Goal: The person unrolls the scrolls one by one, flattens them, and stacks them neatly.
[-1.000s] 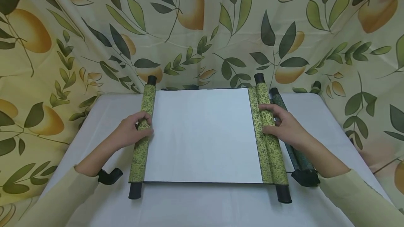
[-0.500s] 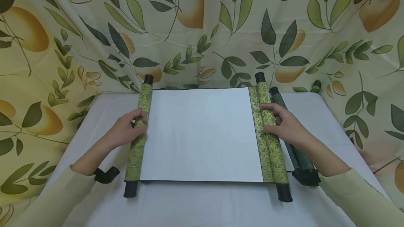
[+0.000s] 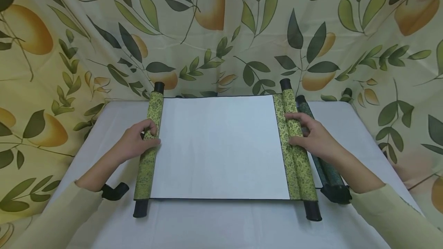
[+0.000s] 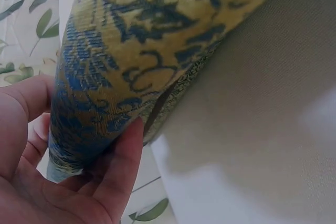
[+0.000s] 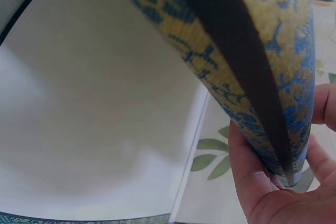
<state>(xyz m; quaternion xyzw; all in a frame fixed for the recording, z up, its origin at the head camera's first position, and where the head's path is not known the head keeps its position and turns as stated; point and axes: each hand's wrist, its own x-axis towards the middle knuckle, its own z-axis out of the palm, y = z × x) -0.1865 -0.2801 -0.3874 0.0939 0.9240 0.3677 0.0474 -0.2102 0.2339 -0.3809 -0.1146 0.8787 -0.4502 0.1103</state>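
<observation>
A scroll (image 3: 218, 149) with a blank white sheet lies partly unrolled between two yellow-green patterned rolls with black end knobs. My left hand (image 3: 129, 143) holds the left roll (image 3: 143, 178) around its middle, thumb on the near side. Around the right roll (image 3: 306, 180) my right hand (image 3: 311, 137) has its fingers and thumb in a similar hold. In the left wrist view the patterned roll (image 4: 121, 51) sits between thumb and fingers. The right wrist view shows a dark strip (image 5: 247, 61) running along the other roll.
A dark green scroll (image 3: 330, 172) with a black end lies just right of the open one, partly behind my right hand. The table (image 3: 221, 222) has a white cover. A curtain (image 3: 256, 30) printed with leaves and fruit hangs behind and at both sides.
My left hand and the left roll have shifted left, so the white sheet between the rolls is wider. The right hand and right roll have stayed almost in place.
</observation>
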